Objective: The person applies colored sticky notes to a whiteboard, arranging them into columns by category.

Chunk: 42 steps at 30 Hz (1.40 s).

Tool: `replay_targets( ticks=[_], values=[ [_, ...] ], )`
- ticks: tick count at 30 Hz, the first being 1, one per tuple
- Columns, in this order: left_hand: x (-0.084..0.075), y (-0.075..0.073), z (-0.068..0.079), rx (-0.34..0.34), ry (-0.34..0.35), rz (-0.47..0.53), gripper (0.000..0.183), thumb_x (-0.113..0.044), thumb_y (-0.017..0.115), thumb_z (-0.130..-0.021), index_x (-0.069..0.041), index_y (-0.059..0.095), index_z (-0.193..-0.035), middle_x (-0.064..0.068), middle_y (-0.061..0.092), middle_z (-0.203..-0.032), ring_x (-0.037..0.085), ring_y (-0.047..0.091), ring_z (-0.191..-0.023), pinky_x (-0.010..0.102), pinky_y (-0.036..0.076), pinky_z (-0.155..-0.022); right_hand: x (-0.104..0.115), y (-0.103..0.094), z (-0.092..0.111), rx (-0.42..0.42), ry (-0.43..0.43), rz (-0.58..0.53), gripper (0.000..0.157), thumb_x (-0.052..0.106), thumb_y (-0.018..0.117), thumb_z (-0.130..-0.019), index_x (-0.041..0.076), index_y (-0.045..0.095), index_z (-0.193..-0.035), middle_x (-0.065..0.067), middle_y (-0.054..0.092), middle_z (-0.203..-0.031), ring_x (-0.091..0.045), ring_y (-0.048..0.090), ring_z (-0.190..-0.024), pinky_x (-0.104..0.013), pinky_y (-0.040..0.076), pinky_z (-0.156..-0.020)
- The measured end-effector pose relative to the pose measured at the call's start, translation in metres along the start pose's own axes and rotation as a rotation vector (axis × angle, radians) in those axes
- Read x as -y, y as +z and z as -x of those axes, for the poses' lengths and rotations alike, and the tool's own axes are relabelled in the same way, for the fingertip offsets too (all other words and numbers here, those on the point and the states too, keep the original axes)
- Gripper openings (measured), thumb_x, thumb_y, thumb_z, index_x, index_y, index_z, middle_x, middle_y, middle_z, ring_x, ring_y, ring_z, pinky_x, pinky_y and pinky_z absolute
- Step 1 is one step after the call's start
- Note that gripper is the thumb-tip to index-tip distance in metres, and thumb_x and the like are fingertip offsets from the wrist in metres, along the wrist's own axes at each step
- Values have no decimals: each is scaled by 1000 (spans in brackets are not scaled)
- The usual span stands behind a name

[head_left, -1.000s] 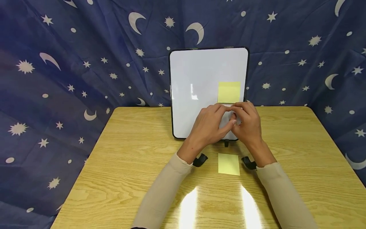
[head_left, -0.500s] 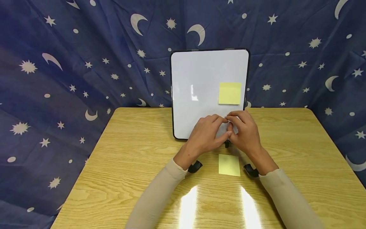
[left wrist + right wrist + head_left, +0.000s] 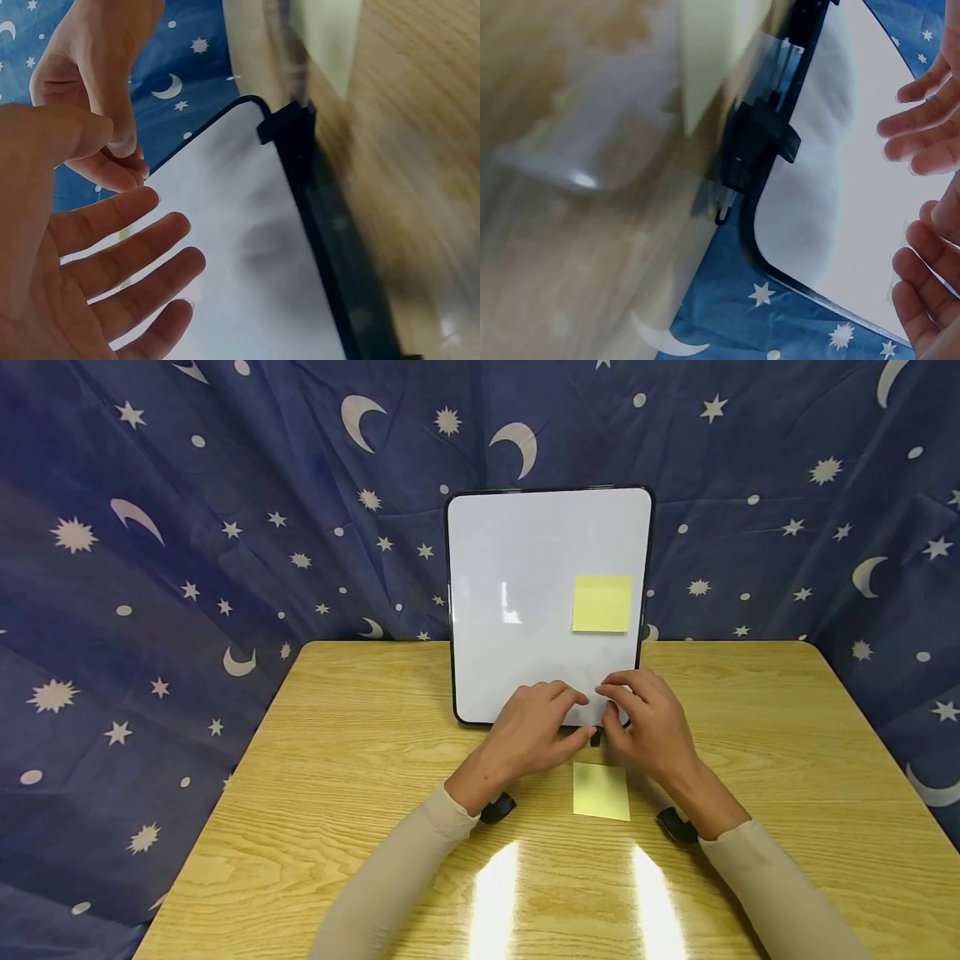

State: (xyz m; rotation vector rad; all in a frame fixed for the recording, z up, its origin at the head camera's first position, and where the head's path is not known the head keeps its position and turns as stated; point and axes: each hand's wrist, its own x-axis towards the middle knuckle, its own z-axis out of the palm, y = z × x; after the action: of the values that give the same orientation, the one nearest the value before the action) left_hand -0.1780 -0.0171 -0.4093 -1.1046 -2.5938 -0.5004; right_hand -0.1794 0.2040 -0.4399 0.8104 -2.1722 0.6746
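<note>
A yellow sticky note is stuck on the right side of a black-framed whiteboard. Its lower edge casts a thin shadow. Below it, my left hand hovers before the board's bottom edge, fingers spread and loosely bent. My right hand faces it with thumb and fingers slightly apart, and neither hand holds anything. The left wrist view shows the left palm and spread fingers in front of the white surface. A second yellow sticky note lies on the table below the hands.
The whiteboard stands upright, supported by a black stand foot at its lower edge. Around the wooden table hangs a dark blue curtain with moons and stars. Black wrist-camera mounts sit under the wrists.
Both hands have come down from just below the note on the board to near its bottom edge. They have drawn apart slightly. The notes stay in place.
</note>
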Motion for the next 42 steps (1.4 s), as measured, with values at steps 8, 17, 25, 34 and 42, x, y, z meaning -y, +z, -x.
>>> replay_targets(
  ticks=[8,17,25,34,42],
  values=[
    [2,5,11,103,-34,-20,40,-45,67,-103,-15,74,-128,-1,72,-123,16,70,-103,38,56,-92,0,-4,14,42,-28,-7,25,-2,69,-86,-2,77,-110,-18,71,-109,-37,66,-95,-52,54,-84],
    [2,15,26,201,-29,-41,41,-46,65,-104,-18,71,-132,-3,70,-125,16,68,-112,40,54,-94,5,-7,26,158,14,7,22,1,73,-85,2,76,-107,-9,71,-107,-31,67,-98,-48,55,-85],
    [-4,16,31,296,-20,-97,46,-52,63,-103,-21,68,-137,-5,69,-125,16,67,-108,38,53,-96,7,-9,35,276,3,23,19,2,81,-82,6,76,-100,-5,71,-103,-26,69,-93,-45,59,-79],
    [-8,24,34,387,2,-121,53,-57,65,-101,-22,66,-141,-6,67,-131,14,65,-119,36,52,-102,11,-9,41,482,35,9,18,15,84,-86,10,77,-102,-1,69,-96,-14,63,-81,-38,56,-69],
    [-9,28,34,434,33,-152,59,-61,67,-98,-22,66,-143,-4,66,-133,15,64,-118,34,53,-101,12,-10,42,594,56,27,17,26,86,-86,14,80,-97,0,69,-103,-19,68,-92,-43,59,-77]
  ],
)
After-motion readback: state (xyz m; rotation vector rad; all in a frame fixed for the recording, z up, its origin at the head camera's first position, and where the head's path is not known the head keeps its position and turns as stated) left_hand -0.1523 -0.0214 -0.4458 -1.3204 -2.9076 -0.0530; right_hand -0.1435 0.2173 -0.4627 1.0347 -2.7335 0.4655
